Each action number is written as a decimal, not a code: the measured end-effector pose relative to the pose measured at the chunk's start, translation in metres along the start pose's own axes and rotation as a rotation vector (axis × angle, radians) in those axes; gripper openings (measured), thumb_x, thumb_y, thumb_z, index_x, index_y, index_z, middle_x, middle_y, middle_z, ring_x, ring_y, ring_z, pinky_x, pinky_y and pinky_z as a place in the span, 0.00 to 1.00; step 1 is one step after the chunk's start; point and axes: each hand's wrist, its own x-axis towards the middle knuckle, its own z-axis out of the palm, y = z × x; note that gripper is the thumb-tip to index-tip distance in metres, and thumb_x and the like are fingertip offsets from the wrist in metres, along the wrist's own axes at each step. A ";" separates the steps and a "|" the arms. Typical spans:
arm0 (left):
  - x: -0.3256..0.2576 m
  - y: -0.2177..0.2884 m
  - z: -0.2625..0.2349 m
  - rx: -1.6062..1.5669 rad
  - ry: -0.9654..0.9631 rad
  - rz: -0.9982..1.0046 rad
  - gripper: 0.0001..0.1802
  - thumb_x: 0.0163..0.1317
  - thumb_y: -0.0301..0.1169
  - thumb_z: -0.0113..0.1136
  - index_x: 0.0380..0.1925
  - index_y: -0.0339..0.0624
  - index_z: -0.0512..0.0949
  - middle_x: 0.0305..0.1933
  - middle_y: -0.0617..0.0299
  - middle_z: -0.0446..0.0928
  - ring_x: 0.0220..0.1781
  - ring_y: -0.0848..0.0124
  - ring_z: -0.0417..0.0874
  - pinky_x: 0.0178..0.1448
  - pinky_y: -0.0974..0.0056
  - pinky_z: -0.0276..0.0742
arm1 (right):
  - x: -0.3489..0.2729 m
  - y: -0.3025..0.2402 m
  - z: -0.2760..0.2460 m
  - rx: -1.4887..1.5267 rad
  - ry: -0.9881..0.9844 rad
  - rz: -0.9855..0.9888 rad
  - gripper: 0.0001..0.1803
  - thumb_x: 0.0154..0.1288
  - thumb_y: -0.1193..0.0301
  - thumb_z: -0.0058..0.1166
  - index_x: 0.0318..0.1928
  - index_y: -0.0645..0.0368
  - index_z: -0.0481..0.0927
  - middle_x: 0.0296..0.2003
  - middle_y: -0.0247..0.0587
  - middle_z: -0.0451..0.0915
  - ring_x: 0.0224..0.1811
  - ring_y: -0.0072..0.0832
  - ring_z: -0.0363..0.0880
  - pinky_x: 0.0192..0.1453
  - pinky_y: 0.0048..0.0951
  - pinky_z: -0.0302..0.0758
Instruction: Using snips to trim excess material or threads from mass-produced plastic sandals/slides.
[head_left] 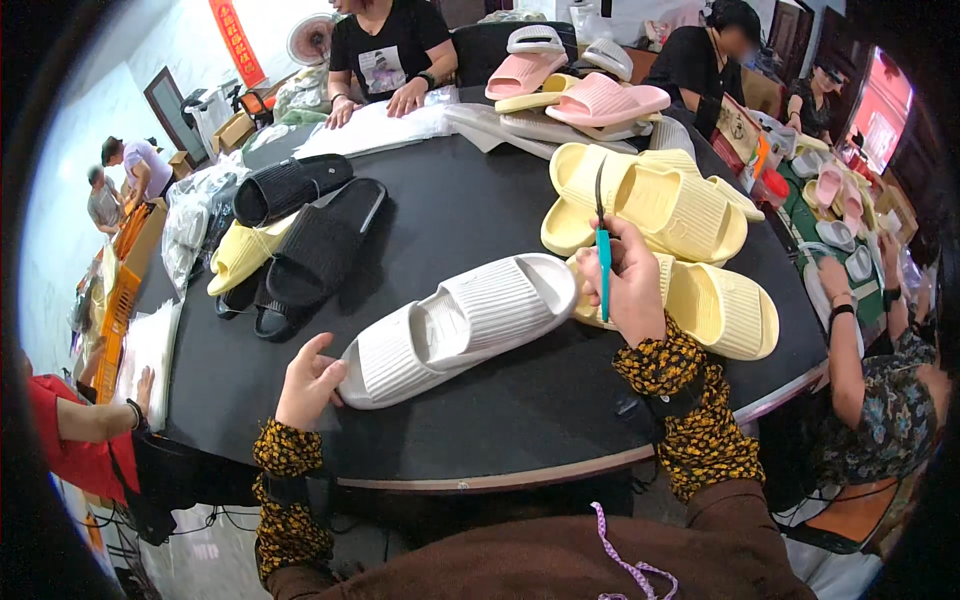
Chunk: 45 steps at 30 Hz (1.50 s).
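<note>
A pair of white ribbed slide slippers [492, 302], nested one into the other, lies slanting across the black table in front of me. My left hand [312, 384] grips the near left end of the pair between thumb and curled fingers. In my right hand [634, 284] is a slim tool with a teal handle [604, 268] and a thin, curved dark tip pointing up; its exact kind is unclear. That hand is just beyond the white pair's right end, over yellow slide slippers [722, 305], and its fingers are closed round the handle.
More yellow slippers [665, 200] are piled to the right, pink slippers [607, 98] behind them. Black slippers [325, 250] and a yellow slipper [250, 250] lie left. Clear plastic bags [150, 350] rest at the left edge. Several people sit around the table [450, 430].
</note>
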 end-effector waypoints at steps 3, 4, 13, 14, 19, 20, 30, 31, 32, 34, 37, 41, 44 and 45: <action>0.001 -0.006 0.004 -0.341 -0.072 0.008 0.29 0.55 0.23 0.55 0.57 0.22 0.60 0.43 0.49 0.76 0.43 0.67 0.78 0.47 0.66 0.74 | -0.007 -0.017 0.002 0.112 -0.050 0.087 0.21 0.58 0.75 0.53 0.52 0.63 0.67 0.26 0.36 0.76 0.18 0.15 0.70 0.21 0.17 0.68; 0.000 -0.004 0.009 -0.382 -0.089 0.002 0.29 0.51 0.21 0.52 0.55 0.19 0.62 0.45 0.48 0.76 0.46 0.64 0.78 0.52 0.65 0.72 | -0.008 -0.015 0.000 0.148 -0.115 0.093 0.21 0.58 0.75 0.52 0.53 0.61 0.67 0.25 0.36 0.75 0.17 0.16 0.70 0.18 0.16 0.67; -0.005 0.044 0.031 -0.531 -0.171 0.085 0.32 0.46 0.18 0.42 0.57 0.19 0.60 0.54 0.41 0.70 0.56 0.58 0.74 0.60 0.60 0.69 | -0.019 -0.021 0.002 0.458 -0.560 0.359 0.19 0.58 0.75 0.51 0.51 0.61 0.67 0.24 0.36 0.74 0.15 0.16 0.70 0.16 0.15 0.68; 0.001 0.043 0.027 -0.567 -0.200 0.124 0.32 0.46 0.19 0.42 0.57 0.20 0.60 0.55 0.41 0.70 0.56 0.57 0.74 0.60 0.59 0.69 | -0.019 -0.022 0.001 0.478 -0.565 0.347 0.19 0.58 0.74 0.51 0.51 0.62 0.67 0.24 0.36 0.74 0.15 0.16 0.70 0.15 0.15 0.68; 0.038 0.073 0.030 -0.570 -0.228 0.248 0.32 0.48 0.20 0.43 0.58 0.22 0.59 0.56 0.45 0.70 0.56 0.60 0.73 0.61 0.60 0.68 | -0.019 -0.019 -0.005 0.526 -0.589 0.319 0.18 0.58 0.73 0.51 0.49 0.62 0.67 0.22 0.34 0.73 0.14 0.16 0.70 0.16 0.16 0.68; 0.051 0.082 0.034 -0.558 -0.298 0.269 0.31 0.49 0.21 0.44 0.58 0.24 0.59 0.56 0.47 0.69 0.56 0.61 0.73 0.60 0.61 0.68 | -0.019 -0.020 -0.007 0.528 -0.571 0.312 0.18 0.58 0.73 0.51 0.49 0.62 0.67 0.22 0.34 0.73 0.14 0.16 0.70 0.16 0.16 0.68; 0.154 0.164 0.156 -0.657 -0.467 0.224 0.25 0.58 0.21 0.44 0.58 0.30 0.61 0.54 0.51 0.71 0.54 0.63 0.75 0.58 0.61 0.71 | -0.017 -0.016 -0.014 0.558 -0.613 0.257 0.20 0.56 0.72 0.51 0.50 0.59 0.67 0.22 0.35 0.73 0.14 0.16 0.70 0.16 0.17 0.69; 0.164 0.166 0.168 -0.661 -0.504 0.231 0.25 0.58 0.22 0.44 0.58 0.30 0.61 0.53 0.52 0.71 0.54 0.63 0.75 0.58 0.62 0.71 | -0.016 -0.018 -0.015 0.559 -0.597 0.251 0.20 0.56 0.72 0.51 0.50 0.59 0.67 0.22 0.35 0.73 0.14 0.16 0.70 0.16 0.17 0.69; 0.172 0.170 0.176 -0.652 -0.519 0.230 0.25 0.58 0.22 0.44 0.58 0.30 0.61 0.53 0.52 0.71 0.54 0.63 0.75 0.58 0.62 0.71 | -0.016 -0.021 -0.017 0.585 -0.618 0.228 0.20 0.55 0.71 0.51 0.50 0.60 0.67 0.22 0.36 0.73 0.14 0.16 0.70 0.16 0.17 0.69; 0.184 0.178 0.196 -0.662 -0.567 0.199 0.22 0.58 0.21 0.46 0.55 0.31 0.64 0.53 0.52 0.72 0.53 0.62 0.75 0.57 0.61 0.72 | -0.016 -0.023 -0.020 0.652 -0.632 0.185 0.22 0.54 0.71 0.51 0.50 0.60 0.67 0.22 0.38 0.73 0.14 0.18 0.70 0.16 0.17 0.69; 0.193 0.189 0.227 -0.711 -0.571 0.198 0.20 0.58 0.21 0.47 0.53 0.32 0.65 0.52 0.52 0.72 0.53 0.61 0.75 0.57 0.59 0.73 | -0.014 -0.028 -0.027 0.677 -0.651 0.158 0.21 0.54 0.72 0.51 0.50 0.61 0.67 0.22 0.38 0.73 0.14 0.18 0.71 0.15 0.18 0.69; 0.195 0.214 0.265 -0.740 -0.601 0.257 0.19 0.59 0.23 0.49 0.52 0.32 0.66 0.53 0.51 0.72 0.54 0.60 0.75 0.57 0.58 0.74 | -0.011 -0.021 -0.031 0.731 -0.640 0.133 0.22 0.54 0.72 0.51 0.50 0.62 0.66 0.21 0.39 0.73 0.14 0.20 0.71 0.14 0.19 0.69; 0.211 0.233 0.279 -0.768 -0.711 0.285 0.18 0.61 0.24 0.49 0.52 0.31 0.67 0.53 0.51 0.73 0.53 0.60 0.75 0.58 0.58 0.74 | -0.008 -0.019 -0.030 0.734 -0.656 0.110 0.22 0.54 0.72 0.51 0.50 0.63 0.66 0.21 0.40 0.73 0.14 0.21 0.72 0.14 0.19 0.69; 0.213 0.238 0.282 -0.776 -0.748 0.306 0.18 0.62 0.25 0.49 0.52 0.31 0.67 0.53 0.51 0.73 0.53 0.60 0.75 0.58 0.58 0.74 | -0.008 -0.019 -0.029 0.734 -0.655 0.110 0.22 0.54 0.72 0.51 0.50 0.63 0.66 0.21 0.40 0.73 0.14 0.21 0.72 0.14 0.19 0.69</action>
